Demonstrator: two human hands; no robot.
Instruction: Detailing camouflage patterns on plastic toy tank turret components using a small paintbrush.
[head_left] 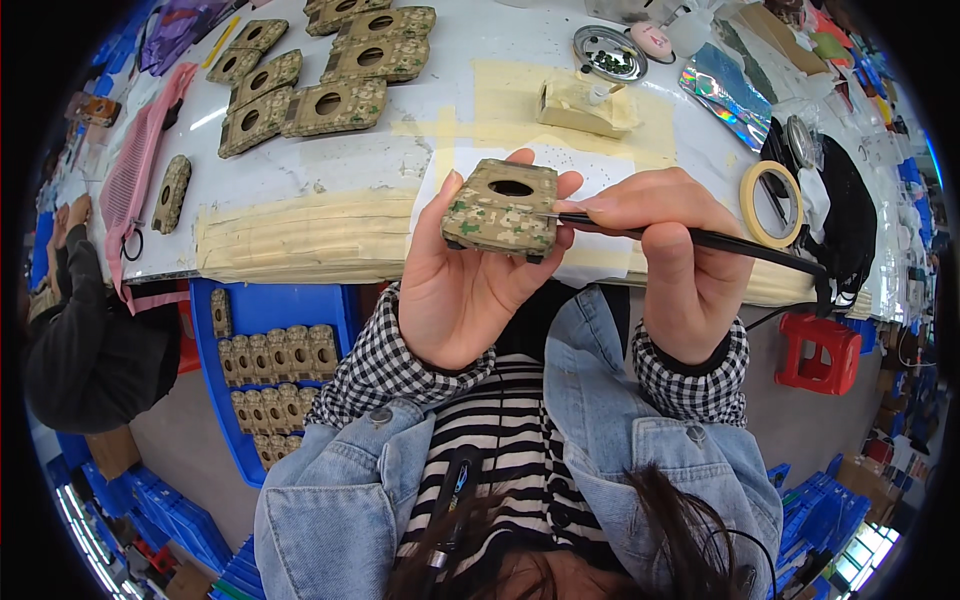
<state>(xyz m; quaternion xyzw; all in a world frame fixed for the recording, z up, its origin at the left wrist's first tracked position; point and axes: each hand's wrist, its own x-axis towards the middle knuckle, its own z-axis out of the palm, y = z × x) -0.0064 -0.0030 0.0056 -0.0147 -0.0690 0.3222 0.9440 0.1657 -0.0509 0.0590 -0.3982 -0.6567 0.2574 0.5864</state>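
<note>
A camouflage-patterned toy tank hull (490,218) with a round hole in its top rests in my left hand (450,305), whose fingers and thumb close around its sides. My right hand (690,260) pinches slim black tweezers (755,247). Their fine tip reaches the right edge of the hull; I cannot make out whether anything sits in it. Behind my hands, a white sheet (597,172) carries tiny dark specks. Several similar hulls (345,105) stand grouped at the far left of the table, and a narrower camouflage piece (172,194) lies apart from them.
Beyond my hands are a tape-wrapped block (585,108) and a round dish (610,55) of small dark parts. A masking tape roll (748,205) is at right. Below left, a blue tray (207,345) holds more hulls. Another person's dark sleeve (95,335) shows left; a red stool (820,352) stands right.
</note>
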